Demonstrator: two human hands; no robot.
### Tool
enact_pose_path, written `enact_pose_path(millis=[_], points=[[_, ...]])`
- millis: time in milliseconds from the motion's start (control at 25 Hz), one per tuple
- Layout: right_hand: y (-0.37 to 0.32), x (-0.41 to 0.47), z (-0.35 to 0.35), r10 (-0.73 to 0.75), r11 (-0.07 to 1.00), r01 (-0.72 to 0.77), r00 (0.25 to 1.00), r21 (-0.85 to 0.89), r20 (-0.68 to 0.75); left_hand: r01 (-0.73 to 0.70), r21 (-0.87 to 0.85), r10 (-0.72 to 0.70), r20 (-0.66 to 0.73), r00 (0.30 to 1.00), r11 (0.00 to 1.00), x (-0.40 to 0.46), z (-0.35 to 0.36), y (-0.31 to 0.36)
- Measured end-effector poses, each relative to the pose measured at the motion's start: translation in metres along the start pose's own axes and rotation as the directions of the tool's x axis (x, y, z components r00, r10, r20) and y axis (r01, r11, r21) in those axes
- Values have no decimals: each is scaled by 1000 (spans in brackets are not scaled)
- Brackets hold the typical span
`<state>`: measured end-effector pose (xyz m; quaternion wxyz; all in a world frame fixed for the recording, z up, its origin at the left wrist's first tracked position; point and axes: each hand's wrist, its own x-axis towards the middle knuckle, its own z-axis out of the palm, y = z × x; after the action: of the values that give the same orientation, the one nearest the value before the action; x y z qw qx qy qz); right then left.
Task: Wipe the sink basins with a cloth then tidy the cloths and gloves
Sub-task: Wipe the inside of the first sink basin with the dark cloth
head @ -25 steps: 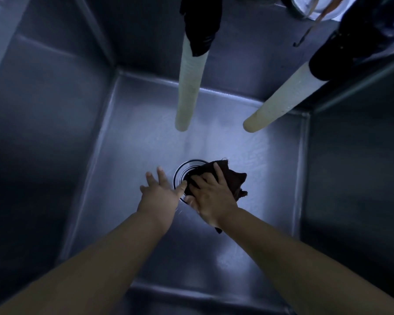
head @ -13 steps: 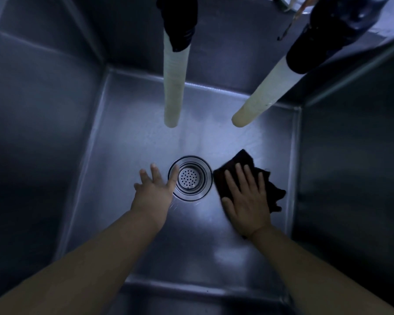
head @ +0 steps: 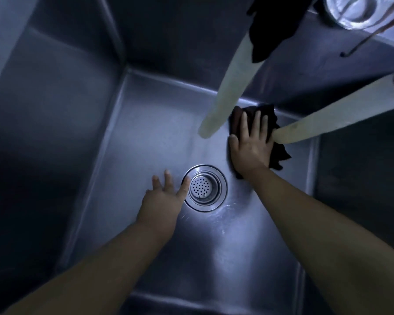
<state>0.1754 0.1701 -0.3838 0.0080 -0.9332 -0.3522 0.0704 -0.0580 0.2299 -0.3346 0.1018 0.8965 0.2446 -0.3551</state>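
The cloth (head: 274,153) has travelled from just right of the drain (head: 204,188) up to the far right corner of the basin (head: 127,142), the right hand (head: 250,146) going with it. That hand lies flat on the dark cloth, fingers straight and a little spread, pressing it onto the steel floor where the floor meets the back wall. No pinching grip here, only the palm bearing down. The left hand (head: 163,201) sits where it was, fingers splayed on the basin floor, its thumb touching the drain's rim, holding nothing (it looks like a brace for the lean).

Two pale hoses hang down into the basin: one (head: 228,94) ends just left of the cloth, the other (head: 328,119) slants in from the right and crosses over the cloth's edge beside the little finger.

This is the wiping step, I'd say, and only partway through this basin: the floor round the drain shines wet, but I can't tell whether the left side and the walls are done. The next move likely calls for sweeping the cloth along the back seam leftward, passing under or around the near hose without snagging, pressure kept flat. Tidying cloths and gloves is yet to come.
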Motion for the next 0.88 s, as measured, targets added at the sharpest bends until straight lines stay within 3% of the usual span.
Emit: enact_pose_path(millis=[240,480,600,760,880], points=[[-124,35,4,-308,949,309,951,-67,16,-25,-46,22,-65,998,999,0,2,-2],[-213,64,4,-636,758,648,760,-75,135,13,-127,-24,-85,996,992,5,9,1],[-186,80,-4,-683,708,696,718,-118,136,3,-102,-12,-87,996,995,2,6,1],[-102,85,-18,-679,702,690,723,-179,126,-14,-71,12,-29,1000,997,-2,-2,-2],[-16,65,-30,-589,791,599,800,-127,110,-2,-61,1,-6,1000,998,-4,-7,0]])
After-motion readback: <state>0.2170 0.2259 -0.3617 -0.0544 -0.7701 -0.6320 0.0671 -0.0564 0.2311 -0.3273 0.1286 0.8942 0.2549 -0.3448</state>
